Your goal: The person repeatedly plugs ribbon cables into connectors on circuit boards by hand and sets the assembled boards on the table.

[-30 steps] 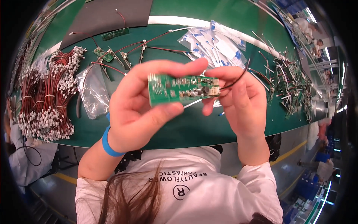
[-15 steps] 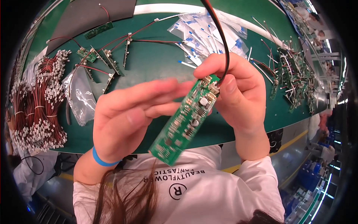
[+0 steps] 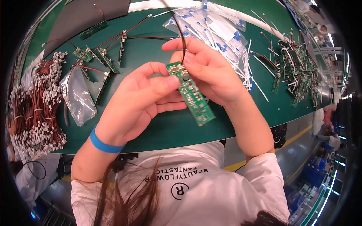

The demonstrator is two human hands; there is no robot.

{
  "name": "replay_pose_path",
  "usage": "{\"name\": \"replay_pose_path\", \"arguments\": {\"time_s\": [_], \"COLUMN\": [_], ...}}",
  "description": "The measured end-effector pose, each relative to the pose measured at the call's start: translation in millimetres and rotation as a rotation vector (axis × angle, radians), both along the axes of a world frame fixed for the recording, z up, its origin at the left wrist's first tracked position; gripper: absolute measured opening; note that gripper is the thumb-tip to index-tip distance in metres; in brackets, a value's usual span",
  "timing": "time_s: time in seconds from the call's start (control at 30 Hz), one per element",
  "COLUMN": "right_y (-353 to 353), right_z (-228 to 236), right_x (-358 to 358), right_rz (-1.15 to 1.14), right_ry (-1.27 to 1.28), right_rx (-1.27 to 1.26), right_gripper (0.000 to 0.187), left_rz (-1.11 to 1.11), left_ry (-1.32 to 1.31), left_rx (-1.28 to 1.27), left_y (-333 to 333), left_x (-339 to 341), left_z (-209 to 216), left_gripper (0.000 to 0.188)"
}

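- Head view, the change: the narrow green circuit board (image 3: 191, 94) has swung round since a second ago. It lay broadside across the hands then and stood on a slant half a second ago; now it runs lengthwise, its connector end up between the fingertips and its free end pointing down toward the person's chest, above the near edge of the green table (image 3: 158, 130).
- The left hand (image 3: 137, 103) is closed on the board, its thumb pressing the board's left edge near the top. The right hand (image 3: 209, 71) is clenched around the upper end, fingers folded over the connector.
- A dark wire (image 3: 182, 37) rises from that upper end, arcs over the right fingers and leaves the frame at the top. Judging from the grip, the wire's plug is being seated in the board's connector; the joint itself is hidden by the fingertips.
- Head view, containers: a clear plastic bag (image 3: 77, 98) lies on the table left of the left wrist; what it holds cannot be told.
- Behind the right hand lie clear packets of flat white cables (image 3: 218, 28) with blue ends, some spilled beside them.
- Loose on the table: bundles of red wires (image 3: 36, 109) at far left, and other boards with leads (image 3: 102, 60) behind the bag.
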State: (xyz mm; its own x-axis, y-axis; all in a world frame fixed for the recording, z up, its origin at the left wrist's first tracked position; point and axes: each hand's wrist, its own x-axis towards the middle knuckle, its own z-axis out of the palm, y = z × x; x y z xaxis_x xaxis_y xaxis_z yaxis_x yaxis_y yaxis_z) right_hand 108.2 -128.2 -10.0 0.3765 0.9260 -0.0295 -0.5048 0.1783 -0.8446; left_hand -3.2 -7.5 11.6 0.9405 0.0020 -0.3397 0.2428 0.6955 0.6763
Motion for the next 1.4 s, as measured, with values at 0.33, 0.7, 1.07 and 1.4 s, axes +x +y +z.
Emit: {"name": "replay_pose_path", "arguments": {"time_s": [0.33,0.7,1.07,1.4], "right_y": [-24.5,0.7,7.9,-4.6], "right_z": [12.6,-20.9,-22.9,17.4], "right_x": [47.2,18.7,4.2,-24.2], "right_rz": [-0.658,-0.342,-0.370,-0.161], "right_ry": [-0.693,-1.544,-1.739,-0.374], "right_rx": [-0.282,-0.611,-0.718,-0.349], "right_gripper": [0.022,0.016,0.004,0.007], "left_rz": [0.111,0.077,-0.009,0.032], "left_ry": [-0.005,0.099,0.143,0.198], "left_rx": [-0.042,0.099,0.069,0.095], "left_y": [38.3,51.8,48.8,47.6], "left_x": [1.0,6.1,0.0,-2.8], "left_z": [-15.8,-33.2,-30.0,-28.7], "left_gripper": [0.004,0.021,0.010,0.012]}}
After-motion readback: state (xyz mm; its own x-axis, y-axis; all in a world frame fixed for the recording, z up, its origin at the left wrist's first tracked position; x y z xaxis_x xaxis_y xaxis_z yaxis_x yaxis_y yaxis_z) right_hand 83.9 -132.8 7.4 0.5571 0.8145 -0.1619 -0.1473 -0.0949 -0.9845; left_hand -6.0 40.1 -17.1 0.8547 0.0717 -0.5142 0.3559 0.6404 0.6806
